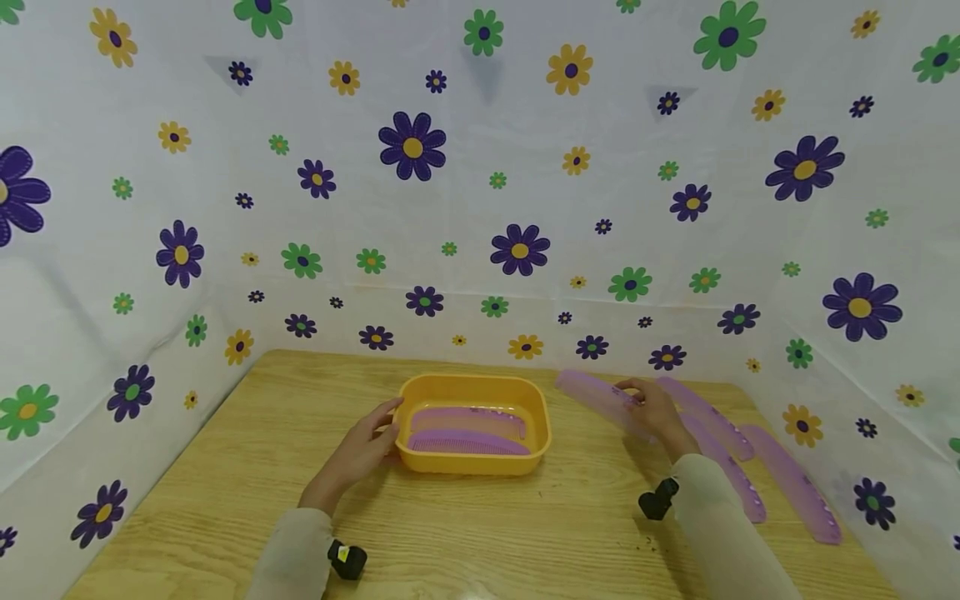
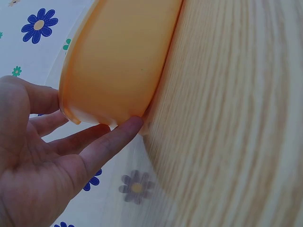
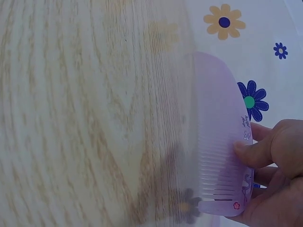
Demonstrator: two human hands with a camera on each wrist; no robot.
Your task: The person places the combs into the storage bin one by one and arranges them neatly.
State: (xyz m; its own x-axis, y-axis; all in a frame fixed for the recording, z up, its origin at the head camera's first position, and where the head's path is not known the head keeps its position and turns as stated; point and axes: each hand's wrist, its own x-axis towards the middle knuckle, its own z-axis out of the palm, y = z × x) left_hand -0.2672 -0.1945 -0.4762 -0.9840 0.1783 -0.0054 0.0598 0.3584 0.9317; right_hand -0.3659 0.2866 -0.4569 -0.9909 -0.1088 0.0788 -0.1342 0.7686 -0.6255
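Note:
My left hand (image 1: 365, 444) holds the left end of a yellow plastic tub (image 1: 474, 463). In the left wrist view, one fingertip reaches the rim of the tub (image 2: 118, 52), while other fingers (image 2: 111, 144) touch its outer wall. Inside lie two purple combs, a rear comb (image 1: 465, 421) and a front comb (image 1: 468, 442). On the right, my right hand (image 1: 655, 414) pinches another translucent purple comb (image 1: 596, 393) by its decorated spine. The right wrist view shows the thumb on this comb's (image 3: 220, 118) face and its teeth pointing away from the palm.
Three more purple combs lie on the wooden table (image 1: 480, 533) around the right forearm: a back one (image 1: 708, 412), a middle one (image 1: 723, 467) and a rightmost one (image 1: 795, 487). A flower-patterned white sheet (image 1: 480, 208) encloses the table's back and sides.

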